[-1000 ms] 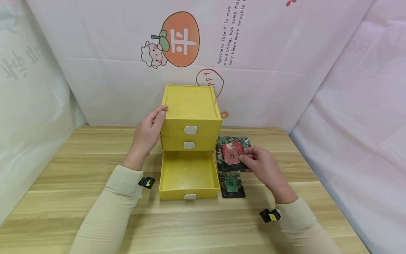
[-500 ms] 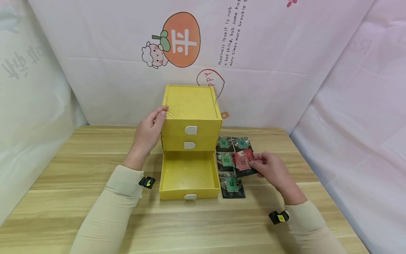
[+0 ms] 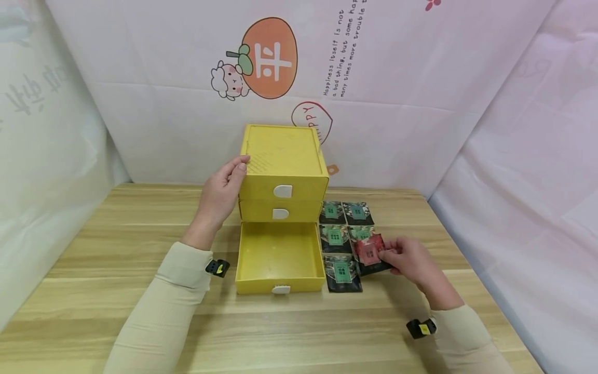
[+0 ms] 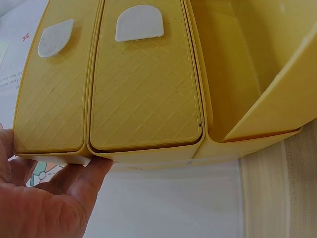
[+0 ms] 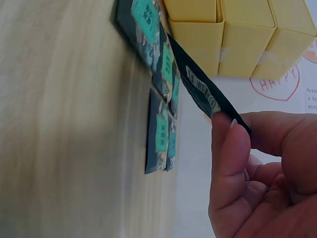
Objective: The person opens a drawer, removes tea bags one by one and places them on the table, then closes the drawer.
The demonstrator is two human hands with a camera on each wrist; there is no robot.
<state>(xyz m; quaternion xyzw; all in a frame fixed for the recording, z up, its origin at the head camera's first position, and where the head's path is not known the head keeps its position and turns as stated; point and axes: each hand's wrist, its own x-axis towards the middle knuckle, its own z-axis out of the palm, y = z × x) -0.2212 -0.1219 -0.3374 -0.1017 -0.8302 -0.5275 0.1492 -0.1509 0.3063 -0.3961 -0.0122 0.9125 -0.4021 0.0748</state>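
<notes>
My right hand [image 3: 416,262] pinches a red-and-black sachet [image 3: 369,253] by its right edge, between thumb and fingers. In the right wrist view, the dark back of this sachet [image 5: 200,87] shows a barcode, and it is tilted up over the row. Several black sachets with green labels [image 3: 335,236] lie flat beside the cabinet; the red one overlaps one of them in the head view. My left hand [image 3: 221,189] rests against the upper left side of the yellow drawer cabinet [image 3: 285,150], fingertips at its top edge. Its bottom drawer [image 3: 280,285] is pulled out, with nothing inside.
The two upper drawers, with white tabs [image 3: 282,191], are closed. The cabinet stands near the back of the wooden table [image 3: 289,332]. A white printed cloth [image 3: 397,104] hangs behind and at both sides.
My right hand has moved the red sachet rightward and toward me, off the other sachets, uncovering the green-labelled ones beneath. My left hand has stayed at the cabinet.
</notes>
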